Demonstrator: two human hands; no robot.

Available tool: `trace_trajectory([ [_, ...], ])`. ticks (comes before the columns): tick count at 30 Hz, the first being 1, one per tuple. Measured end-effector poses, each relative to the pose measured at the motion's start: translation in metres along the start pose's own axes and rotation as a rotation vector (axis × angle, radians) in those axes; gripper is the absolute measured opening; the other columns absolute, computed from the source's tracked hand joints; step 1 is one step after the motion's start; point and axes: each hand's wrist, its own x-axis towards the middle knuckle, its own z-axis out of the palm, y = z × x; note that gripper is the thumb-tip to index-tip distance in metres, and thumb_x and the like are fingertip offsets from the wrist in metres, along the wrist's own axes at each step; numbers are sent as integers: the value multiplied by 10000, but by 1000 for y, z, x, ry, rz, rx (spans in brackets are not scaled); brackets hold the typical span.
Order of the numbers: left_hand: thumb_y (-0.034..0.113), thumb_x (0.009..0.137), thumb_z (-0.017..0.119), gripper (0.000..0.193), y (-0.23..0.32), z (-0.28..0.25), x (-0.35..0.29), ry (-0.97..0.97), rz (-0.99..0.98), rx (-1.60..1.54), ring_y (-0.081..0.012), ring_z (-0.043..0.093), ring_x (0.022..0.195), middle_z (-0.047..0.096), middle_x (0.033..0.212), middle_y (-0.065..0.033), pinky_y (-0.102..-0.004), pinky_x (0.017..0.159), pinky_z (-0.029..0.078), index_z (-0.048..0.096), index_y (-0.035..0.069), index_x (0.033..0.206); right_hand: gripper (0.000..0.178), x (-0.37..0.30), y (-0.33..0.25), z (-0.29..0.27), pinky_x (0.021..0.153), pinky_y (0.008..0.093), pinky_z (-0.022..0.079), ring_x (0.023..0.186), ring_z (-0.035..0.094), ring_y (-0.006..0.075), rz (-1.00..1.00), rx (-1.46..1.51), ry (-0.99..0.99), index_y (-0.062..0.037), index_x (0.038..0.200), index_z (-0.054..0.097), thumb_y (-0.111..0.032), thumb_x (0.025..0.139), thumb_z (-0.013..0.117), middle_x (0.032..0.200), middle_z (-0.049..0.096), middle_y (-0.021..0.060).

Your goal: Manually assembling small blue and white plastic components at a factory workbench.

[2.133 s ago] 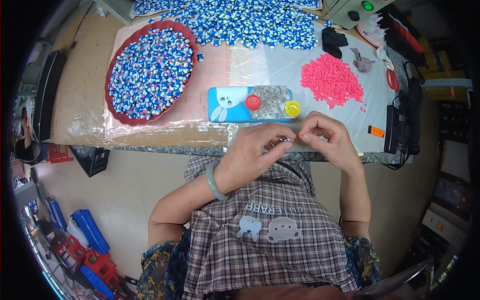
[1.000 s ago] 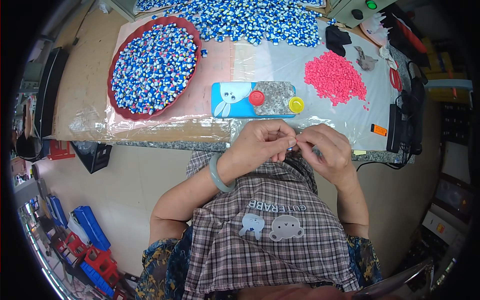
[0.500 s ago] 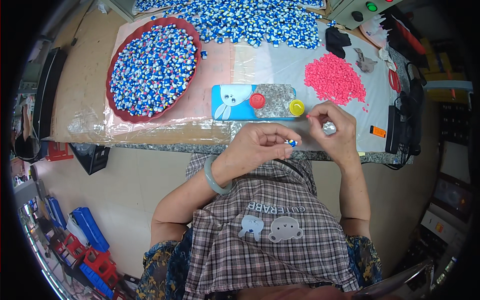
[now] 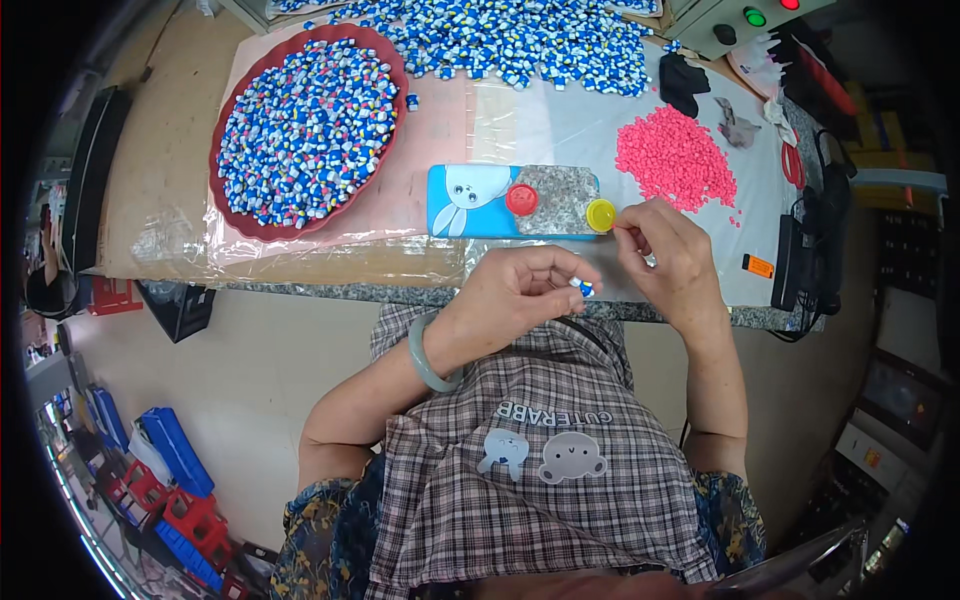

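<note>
**My right hand [image 4: 675,255] has gone out to the yellow cup [image 4: 601,214]**

My left hand [image 4: 515,292] keeps a small blue-and-white piece [image 4: 586,289] pinched between thumb and forefinger, just over the near edge of the desk [image 4: 160,170]. A second ago both hands met at it; now my right is apart, fingertips drawn close together at the cup's right side. I cannot tell whether they grip anything; half a second ago they held a pink bit. The piece juts rightward from my left fingertips; it's too small to judge its long axis.

Beyond my left hand, the blue box [image 4: 480,224] lies with its long axis running left to right, rabbit end leftward, bearing the red cap [image 4: 521,199] and yellow cup. Past my right hand sits the pink heap [image 4: 675,160]; far left of my hands, the full red tray [image 4: 235,220].
</note>
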Motion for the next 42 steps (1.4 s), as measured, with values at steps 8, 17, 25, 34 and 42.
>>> trace_trajectory([
  [8, 15, 960, 615, 260, 4, 2, -2, 25, 6, -97, -142, 680, 956, 682, 1127, -93, -262, 851, 556, 604, -36, 1215, 174, 1, -4, -2, 563, 290, 536, 632, 650, 178, -26, -40, 1, 11, 904, 620, 100, 784, 710, 787, 626, 83],
  [17, 26, 968, 611, 225, 8, 2, -2, 3, 33, -86, -185, 688, 1017, 682, 1147, -130, -281, 899, 557, 626, -57, 1176, 106, -7, -8, -6, 602, 247, 531, 658, 646, 131, 160, 213, 73, 29, 868, 645, 91, 796, 693, 792, 661, 76],
  [25, 27, 962, 619, 214, 7, 4, -3, 24, 15, -79, -167, 687, 973, 680, 1096, -93, -264, 871, 556, 659, -40, 1161, 96, -15, -8, -5, 640, 245, 547, 690, 657, 125, 226, 281, 88, 33, 883, 661, 90, 809, 682, 811, 673, 75],
  [34, 53, 965, 632, 257, 9, 7, -3, 13, 75, -205, -149, 680, 897, 681, 1014, -98, -257, 790, 558, 634, -20, 1211, 89, -17, -7, -6, 639, 244, 550, 702, 658, 121, 251, 296, 90, 29, 890, 664, 79, 819, 683, 814, 675, 70],
  [42, 65, 979, 614, 258, 7, 4, -1, -14, 60, -188, -143, 684, 859, 700, 987, -114, -258, 782, 567, 626, -30, 1219, 87, -17, -6, -6, 637, 242, 551, 702, 657, 118, 238, 294, 104, 27, 891, 664, 76, 821, 683, 815, 675, 69],
])
